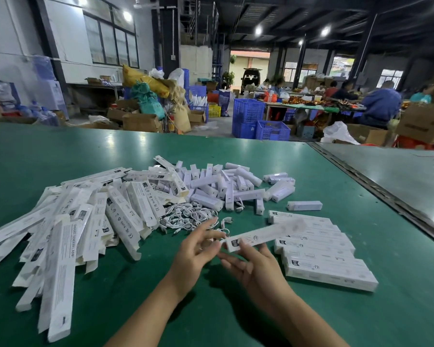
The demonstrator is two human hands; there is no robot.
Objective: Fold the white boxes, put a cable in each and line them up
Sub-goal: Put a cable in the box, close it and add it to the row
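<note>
Two bare forearms reach in over the near edge of the green-topped table (236,309).

Left hand (198,249): fingers spread and mostly straight, grip apart. Its fingertips sit at the near end of a long narrow white printed cardboard box (263,235); cannot tell if they touch it.

Right hand (256,266): grip clamped on that box close to its near end, thumb on top, other fingers under. The box is held off the table, roughly level, over the near-middle of the table. Its far end is motion-blurred.

Just right of the hands, toward the right edge, a row of matching white boxes (323,256) lies flat, side by side and touching, each stepped a little from the next.

Toward the left edge is a heap of flattened white box blanks (73,226), overlapping at mixed angles, some reaching close to the near edge.

Just beyond the left hand, mid-table, is a tangle of short white cables (188,217), touching the heap of blanks.

Further toward the far edge is a pile of small white rectangular blocks (223,186). One single block (304,205) lies apart on the pile's right.

Along the right edge a dark metal seam strip (386,196) meets a grey table (398,176).

Past the far edge: blue plastic crates (248,113), brown cardboard cartons (140,121), and seated people (383,103) at a distant cluttered table.
</note>
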